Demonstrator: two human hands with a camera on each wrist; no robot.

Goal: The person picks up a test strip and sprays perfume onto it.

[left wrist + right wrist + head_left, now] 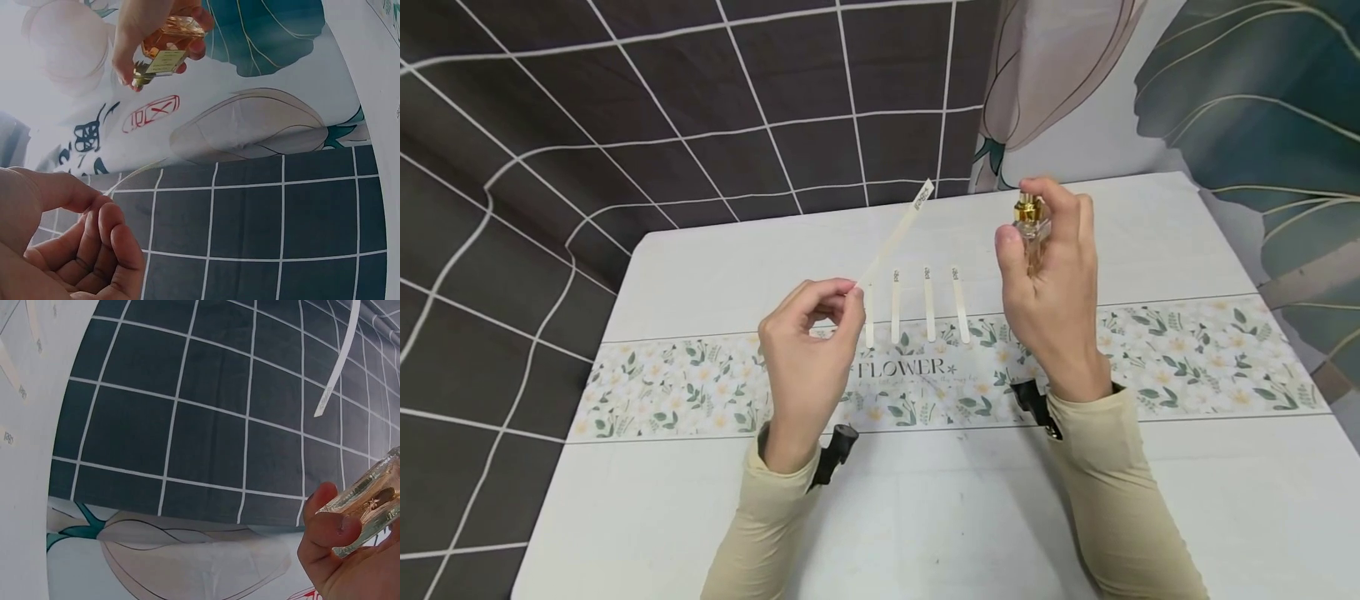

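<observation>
My left hand pinches the lower end of a white paper test strip between thumb and index finger. The strip slants up to the right, and its far tip carries dark lettering. In my right hand is a glass perfume bottle with a gold neck, held upright with the index finger on its top. The left wrist view shows amber liquid and a pale label on the bottle. A gap separates the bottle from the tip of the strip.
Several similar paper strips lie side by side on the white table, partly over a floral printed band reading FLOWER. One is partly hidden behind my left hand. A dark grid-patterned cloth and a printed curtain hang behind.
</observation>
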